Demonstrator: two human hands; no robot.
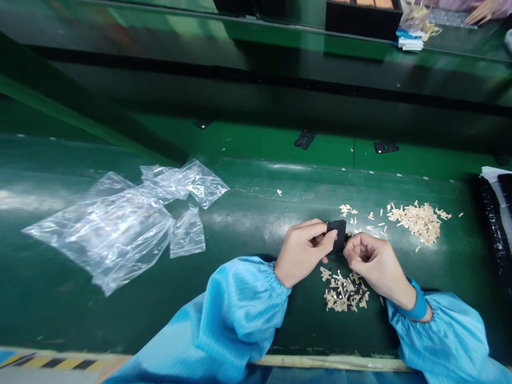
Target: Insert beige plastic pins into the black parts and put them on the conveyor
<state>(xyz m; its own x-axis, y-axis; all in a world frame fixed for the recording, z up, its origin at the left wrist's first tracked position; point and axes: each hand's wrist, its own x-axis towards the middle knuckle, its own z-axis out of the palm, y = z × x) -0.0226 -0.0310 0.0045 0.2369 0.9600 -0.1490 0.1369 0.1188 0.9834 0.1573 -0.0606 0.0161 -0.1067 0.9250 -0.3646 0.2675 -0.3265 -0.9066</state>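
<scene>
We start at the black flat piece (338,234), held up just above the surface, right of the middle of the scene. The left hand (306,246) pinches it between thumb and fingers. The right hand (368,260) is curled close at its right side, fingertips drawn together; what lies between them, if anything, is too small for us to tell.

Just below the hands, on the near side, we find a pile of small tan pieces (346,294) with dark bits among them. Farther right lies a larger heap of pale pieces (420,223), with strays scattered to its left.

Blue sleeves (248,304) gather at the wrists; a blue wristband (421,305) circles the right one.

The green worktop (256,208) is smooth and shiny, catching pale glare. To the left, crumpled clear plastic bags (124,229) sprawl on it. At the right edge we see a black tray (493,224). Yellow-and-black striped tape (56,364) marks the near left edge.

Beyond, on a far green strip, lie dark flat parts (305,139), well apart from each other. On a far ledge stands a black box (360,21) with orange-toned contents; right of it, a blue-and-white stack (410,41), and at the far right corner a co-worker's hand (483,10).
</scene>
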